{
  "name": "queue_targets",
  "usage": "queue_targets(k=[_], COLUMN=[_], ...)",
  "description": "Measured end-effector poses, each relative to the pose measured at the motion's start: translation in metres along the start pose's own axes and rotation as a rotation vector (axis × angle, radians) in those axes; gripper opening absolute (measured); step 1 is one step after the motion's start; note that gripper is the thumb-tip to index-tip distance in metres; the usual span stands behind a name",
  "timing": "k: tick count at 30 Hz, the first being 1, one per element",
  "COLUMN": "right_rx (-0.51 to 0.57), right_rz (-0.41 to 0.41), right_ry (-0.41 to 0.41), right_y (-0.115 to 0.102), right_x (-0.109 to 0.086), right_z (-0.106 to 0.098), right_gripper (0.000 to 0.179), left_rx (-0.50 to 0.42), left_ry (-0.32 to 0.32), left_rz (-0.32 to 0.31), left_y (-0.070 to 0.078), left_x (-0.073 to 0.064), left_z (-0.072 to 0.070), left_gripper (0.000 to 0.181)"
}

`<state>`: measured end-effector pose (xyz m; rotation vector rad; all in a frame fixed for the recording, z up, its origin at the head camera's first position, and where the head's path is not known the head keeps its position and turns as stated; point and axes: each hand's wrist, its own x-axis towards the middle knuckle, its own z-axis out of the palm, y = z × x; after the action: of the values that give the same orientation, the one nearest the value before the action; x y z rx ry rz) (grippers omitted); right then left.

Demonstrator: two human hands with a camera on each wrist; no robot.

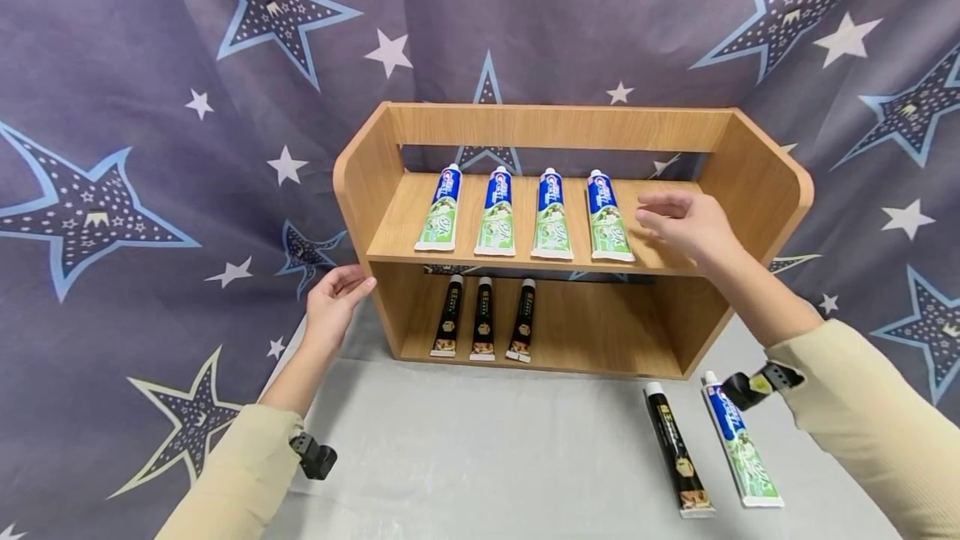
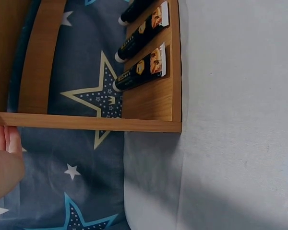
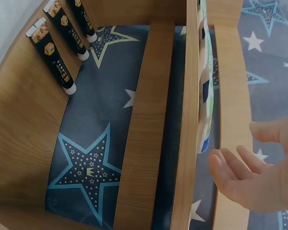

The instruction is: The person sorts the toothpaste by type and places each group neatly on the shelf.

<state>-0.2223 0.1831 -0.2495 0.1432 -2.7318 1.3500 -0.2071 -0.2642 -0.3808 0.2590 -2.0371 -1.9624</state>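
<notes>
A wooden two-tier shelf [image 1: 561, 127] stands against the curtain. On its upper board lie several blue-and-green toothpaste tubes, the rightmost toothpaste tube [image 1: 609, 217] being closest to my right hand [image 1: 692, 223]. That hand hovers just right of it with fingers loosely bent and apart, holding nothing; the right wrist view shows the gap between thumb and fingers. My left hand [image 1: 335, 307] touches the shelf's left side panel, its fingers behind the panel edge in the left wrist view. Three black toothpaste tubes [image 1: 483, 319] lie on the lower board, towards the left.
Before the shelf's right end, another black toothpaste tube [image 1: 678, 452] and a blue-and-green toothpaste tube [image 1: 742, 444] lie on the grey-white tabletop [image 1: 465, 448]. A star-patterned curtain [image 1: 187, 290] hangs behind. The shelf's right side panel [image 1: 757, 182] rises beside my right hand.
</notes>
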Motion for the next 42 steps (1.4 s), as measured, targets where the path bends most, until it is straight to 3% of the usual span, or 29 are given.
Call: queue_targets(k=[4,12,19,23,32,42], right_rx=[0.037,0.088,0.02,-0.038,-0.131,-0.194], right_rz=[-0.057,-0.086,-0.331,-0.388,-0.317,-0.258], right_ry=[-0.013,-0.004,0.161,0.185,0.155,0.111], right_y=[0.006,0.025,0.058,0.077,0.123,0.163], right_x=[-0.019,-0.047,-0.082,-0.095,-0.111,-0.117], right_z=[-0.003,-0.009,0.007,0.021,0.049,0.065], right_gripper=[0.047,0.048,0.031,0.028,0.025,0.022], left_rx=[-0.001,-0.008,0.005,0.012,-0.012,-0.018], left_ry=[0.006,0.015,0.002,0.005,0.008,0.016], left_rz=[-0.001,0.014,0.017,0.027,0.02,0.024], left_y=[-0.001,-0.003,-0.003,0.0,-0.002,-0.003], left_x=[0.0,0.0,0.0,0.0,0.002,0.003], left_z=[-0.002,-0.002,0.001,0.001,0.0,0.001], left_gripper=[0.024,0.021,0.02,0.021,0.02,0.019])
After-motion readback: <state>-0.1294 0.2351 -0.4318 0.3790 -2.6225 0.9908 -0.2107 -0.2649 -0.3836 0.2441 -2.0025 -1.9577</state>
